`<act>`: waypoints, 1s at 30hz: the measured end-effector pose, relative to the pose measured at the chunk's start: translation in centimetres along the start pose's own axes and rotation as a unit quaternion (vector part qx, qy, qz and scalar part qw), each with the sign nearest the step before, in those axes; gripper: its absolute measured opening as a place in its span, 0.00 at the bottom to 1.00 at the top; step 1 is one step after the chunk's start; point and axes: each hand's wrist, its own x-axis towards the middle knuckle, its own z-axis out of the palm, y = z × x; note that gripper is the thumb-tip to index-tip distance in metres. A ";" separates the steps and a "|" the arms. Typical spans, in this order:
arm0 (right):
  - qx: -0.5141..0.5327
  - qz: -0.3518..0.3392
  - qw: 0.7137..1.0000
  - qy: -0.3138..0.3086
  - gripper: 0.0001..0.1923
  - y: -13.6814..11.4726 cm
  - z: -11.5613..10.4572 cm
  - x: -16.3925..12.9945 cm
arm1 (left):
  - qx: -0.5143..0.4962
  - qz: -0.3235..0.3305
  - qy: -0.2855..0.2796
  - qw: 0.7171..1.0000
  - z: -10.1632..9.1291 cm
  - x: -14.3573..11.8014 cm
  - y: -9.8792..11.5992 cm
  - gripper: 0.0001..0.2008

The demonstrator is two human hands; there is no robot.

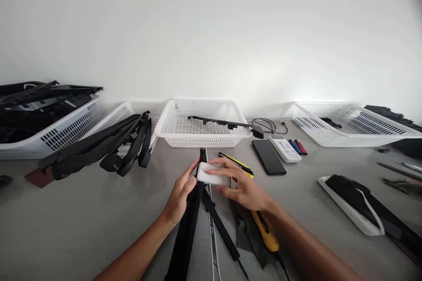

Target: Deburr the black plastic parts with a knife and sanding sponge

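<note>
Grey table (82,224) under a white wall, w/ white baskets along the far edge. Near centre, left hand (180,195) is clamped on a long black plastic strip (186,232); its near end is cut off by the frame. Right hand (242,184) presses a white block (212,174) on the strip, fingers spread over it. Yellow utility knife (265,230) is partly hidden under the right forearm. Dark phone (268,157) lies far right.
</note>
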 end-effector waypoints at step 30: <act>0.028 -0.007 0.996 -0.090 0.29 -2.1 1.6 -0.3 | -0.033 -0.013 0.096 0.995 0.1 0.7 0.0 0.28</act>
